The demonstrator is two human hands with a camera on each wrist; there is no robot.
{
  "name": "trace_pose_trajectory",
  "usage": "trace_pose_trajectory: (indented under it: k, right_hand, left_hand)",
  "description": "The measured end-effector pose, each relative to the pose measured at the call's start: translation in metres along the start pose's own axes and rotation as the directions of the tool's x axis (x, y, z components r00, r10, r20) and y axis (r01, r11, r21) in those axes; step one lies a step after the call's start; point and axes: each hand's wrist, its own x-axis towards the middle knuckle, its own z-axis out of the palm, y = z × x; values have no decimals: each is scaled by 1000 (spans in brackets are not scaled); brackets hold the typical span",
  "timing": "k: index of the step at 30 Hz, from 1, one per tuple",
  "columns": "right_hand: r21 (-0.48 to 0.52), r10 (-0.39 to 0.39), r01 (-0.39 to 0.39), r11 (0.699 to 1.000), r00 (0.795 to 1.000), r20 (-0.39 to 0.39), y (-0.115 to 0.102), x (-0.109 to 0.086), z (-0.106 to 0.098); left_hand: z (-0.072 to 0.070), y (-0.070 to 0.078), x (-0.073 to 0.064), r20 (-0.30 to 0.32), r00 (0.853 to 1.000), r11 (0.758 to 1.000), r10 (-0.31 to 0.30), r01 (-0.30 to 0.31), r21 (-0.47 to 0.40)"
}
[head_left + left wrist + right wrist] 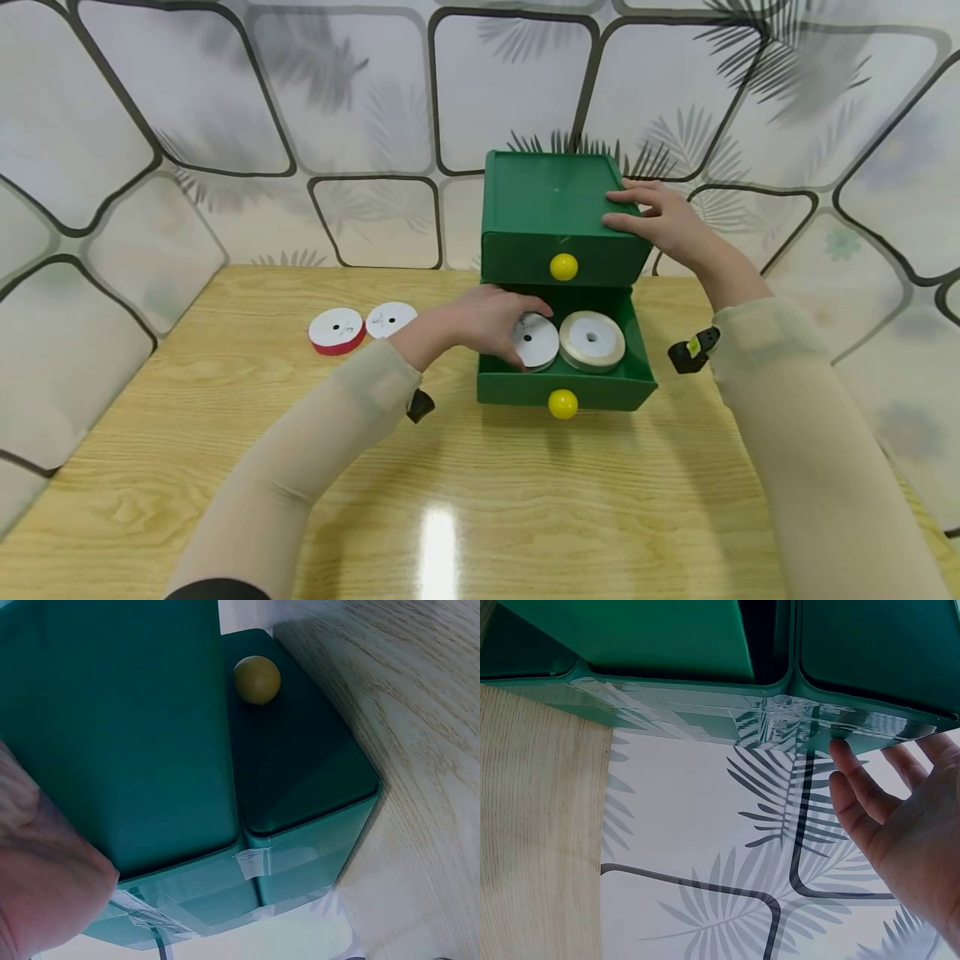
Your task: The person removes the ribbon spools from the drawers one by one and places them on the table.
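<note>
In the head view, a green drawer unit [555, 192] stands with one drawer [510, 390] pulled out. Two ribbon spools lie side by side in it: a white-faced spool [537, 343] on the left and a cream ribbon spool [592, 340] on the right. Reaching in over the drawer's left side, my left hand [483, 321] grips the white-faced spool between thumb and fingers. My right hand [663, 218] rests on the right edge of the unit's top, fingers extended. The right wrist view shows its fingers [859, 787] beside the taped green side.
On the table [225, 417], left of the unit, lie a red ribbon spool [337, 331] and another white-faced spool [391, 319]. Yellow knobs stick out from the drawer fronts, one knob [562, 404] on the pulled-out drawer. A patterned wall covering [360, 92] rises behind.
</note>
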Motion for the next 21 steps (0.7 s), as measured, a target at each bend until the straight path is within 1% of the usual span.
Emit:
trace_pose_trajectory:
  k: [4,8,17,21]
  right_hand:
    - [4,5,-5,1000,1000,-1,1,0,0]
    - [6,9,-9,1000,1000,0,1,0,0]
    - [-4,0,0,1000,1000,-9,1,1,1]
    - [-7,-1,1,1000,1000,-15,3,2,0]
  left_hand:
    - [0,0,0,3,1000,1000,-1,1,3]
    - [1,-1,-1,-12,1000,1000,6,-6,-12]
    - [1,-3,-6,-62,997,994,56,-61,-93]
    - [-1,-3,-8,-75,995,987,62,-72,-144]
